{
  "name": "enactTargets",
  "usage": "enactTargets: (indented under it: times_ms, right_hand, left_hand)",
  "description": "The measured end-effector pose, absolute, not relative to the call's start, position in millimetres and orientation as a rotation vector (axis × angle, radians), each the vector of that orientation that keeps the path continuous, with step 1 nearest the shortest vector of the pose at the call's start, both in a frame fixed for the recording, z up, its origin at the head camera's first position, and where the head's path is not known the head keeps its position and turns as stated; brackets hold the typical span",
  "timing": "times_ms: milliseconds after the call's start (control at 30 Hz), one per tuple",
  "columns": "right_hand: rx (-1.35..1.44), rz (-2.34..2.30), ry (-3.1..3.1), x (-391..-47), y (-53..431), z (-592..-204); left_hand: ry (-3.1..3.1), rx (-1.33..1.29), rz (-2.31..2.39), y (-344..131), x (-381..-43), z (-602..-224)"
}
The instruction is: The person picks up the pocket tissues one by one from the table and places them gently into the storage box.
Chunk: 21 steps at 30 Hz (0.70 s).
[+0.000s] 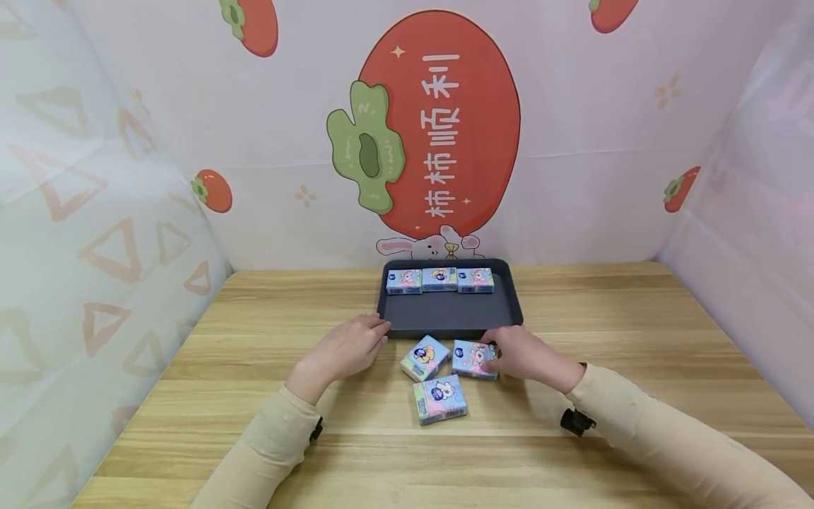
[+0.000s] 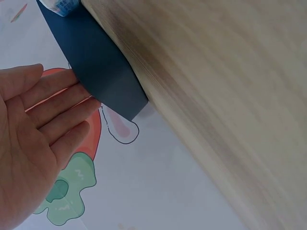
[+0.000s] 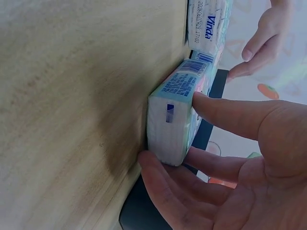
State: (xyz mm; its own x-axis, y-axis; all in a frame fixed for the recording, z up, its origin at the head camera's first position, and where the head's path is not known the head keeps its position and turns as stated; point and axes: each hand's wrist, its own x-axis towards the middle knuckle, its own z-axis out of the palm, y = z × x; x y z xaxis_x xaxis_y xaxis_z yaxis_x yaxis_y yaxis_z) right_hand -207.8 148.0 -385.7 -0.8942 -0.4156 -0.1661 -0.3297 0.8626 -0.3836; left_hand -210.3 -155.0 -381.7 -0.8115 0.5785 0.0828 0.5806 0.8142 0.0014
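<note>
Three pocket tissue packs in pale blue and pink wrapping lie on the table before a dark tray (image 1: 451, 332). My right hand (image 1: 524, 357) has its thumb and fingers about the right-hand tissue pack (image 1: 469, 359); in the right wrist view, the thumb lies at the edge of this tissue pack (image 3: 168, 129) and fingertips curl at its end. A second tissue pack (image 1: 425, 358) lies turned at an angle to its left, and a third tissue pack (image 1: 440, 399) sits nearer me. My left hand (image 1: 346, 348), fingers straight, has its fingertips at the tray's left front corner.
Three more tissue packs stand in a row along the tray's back edge, the middle tissue pack (image 1: 439, 279) between two others. The tray stands on a wood-grain table (image 1: 273, 396) near a printed backdrop (image 1: 572, 212). Patterned sheets close off both sides.
</note>
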Motion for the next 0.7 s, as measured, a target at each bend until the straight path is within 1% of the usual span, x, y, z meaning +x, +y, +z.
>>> enactTargets:
  times_ms: [367, 700]
  right_hand:
    - [-0.619, -0.395, 2.810, -206.3, 145.8, -386.7]
    - [-0.615, -0.438, 2.831, -203.4, 146.4, -385.9]
  left_hand:
    - [-2.901, -0.941, -0.056, -154.5, -211.0, -381.7]
    - [-2.903, -0.940, -0.043, -155.0, -211.0, -382.4]
